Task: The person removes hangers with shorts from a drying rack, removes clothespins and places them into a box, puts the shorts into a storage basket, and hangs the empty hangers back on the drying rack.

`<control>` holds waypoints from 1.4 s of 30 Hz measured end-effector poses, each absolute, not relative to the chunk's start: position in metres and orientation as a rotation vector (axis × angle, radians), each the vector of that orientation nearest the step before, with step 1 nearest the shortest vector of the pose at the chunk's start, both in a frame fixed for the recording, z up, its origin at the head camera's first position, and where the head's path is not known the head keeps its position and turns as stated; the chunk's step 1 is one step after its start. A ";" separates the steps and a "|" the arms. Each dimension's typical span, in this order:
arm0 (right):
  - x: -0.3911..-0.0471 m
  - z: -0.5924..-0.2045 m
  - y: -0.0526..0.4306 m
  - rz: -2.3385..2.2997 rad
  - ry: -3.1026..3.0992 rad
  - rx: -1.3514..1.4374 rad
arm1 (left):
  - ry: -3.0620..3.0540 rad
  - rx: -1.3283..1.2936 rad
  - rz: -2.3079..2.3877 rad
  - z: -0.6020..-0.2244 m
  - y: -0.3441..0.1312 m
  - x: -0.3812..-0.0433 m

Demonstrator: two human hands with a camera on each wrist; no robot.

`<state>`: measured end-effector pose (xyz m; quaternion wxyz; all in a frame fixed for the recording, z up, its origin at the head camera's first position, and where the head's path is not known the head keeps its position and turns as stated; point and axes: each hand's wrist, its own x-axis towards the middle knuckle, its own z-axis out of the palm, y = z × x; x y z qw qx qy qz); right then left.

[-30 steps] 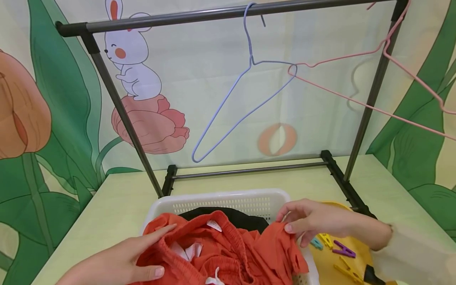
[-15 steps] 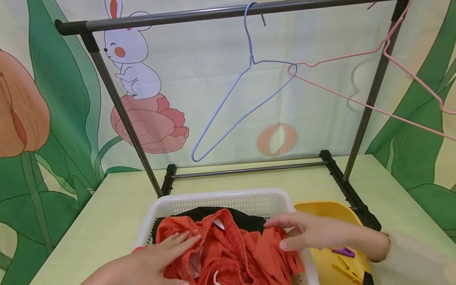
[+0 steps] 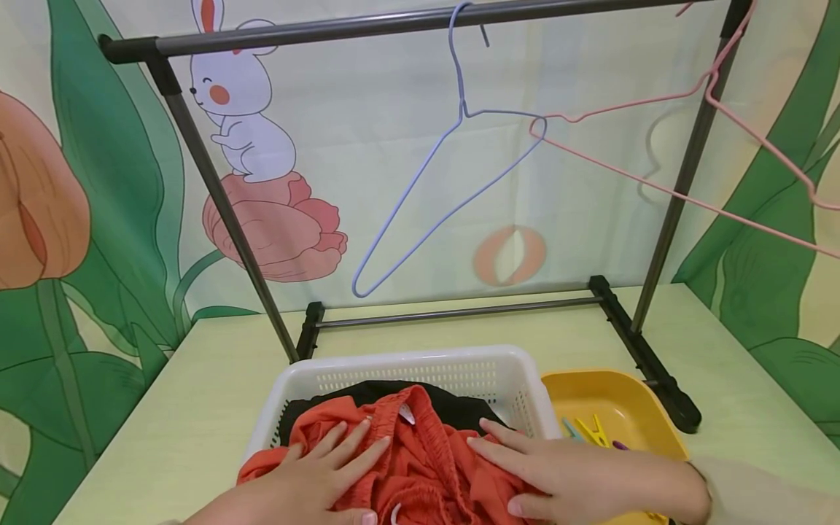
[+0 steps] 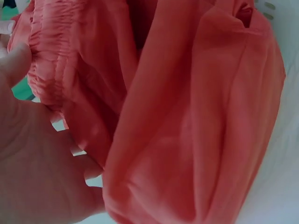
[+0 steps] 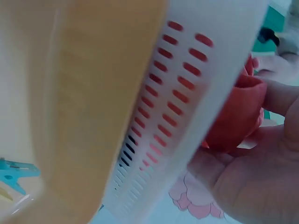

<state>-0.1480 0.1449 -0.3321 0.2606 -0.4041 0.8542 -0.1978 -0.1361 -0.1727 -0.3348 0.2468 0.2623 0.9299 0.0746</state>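
Red pants [image 3: 420, 456] with a gathered elastic waistband, a white tag and a white drawstring [image 3: 395, 513] lie bunched in a white perforated basket [image 3: 407, 359]. On their left part my left hand [image 3: 315, 481] rests with fingers spread. My right hand [image 3: 558, 470] lies over their right part, fingers extended, wrist above the basket's right rim. Black fabric [image 3: 459, 408] shows behind the red cloth. In the left wrist view, the waistband lies beside the left thumb and a smooth red fold fills the middle. A red fold stands beside the right fingers in the right wrist view.
Behind the basket stands a dark metal rack [image 3: 308, 33]. From its bar hang a lavender hanger [image 3: 407, 197] and a pink hanger [image 3: 630, 175]. A yellow tray [image 3: 630, 408] with colored clothespins [image 3: 593, 432] sits right of the basket, partly under the right forearm.
My left hand has moved right and flattened onto the red pants. My right hand has let go of the cloth's edge and come down lower, fingers extended. The pants look more compact.
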 end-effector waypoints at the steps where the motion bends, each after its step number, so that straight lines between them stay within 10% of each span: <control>1: -0.148 -0.334 0.144 -0.506 2.322 -1.120 | 2.540 0.715 0.187 -0.335 -0.171 -0.136; 42: -0.158 -0.371 0.121 0.101 2.484 -1.602 | 2.471 0.589 -0.172 -0.351 -0.122 -0.146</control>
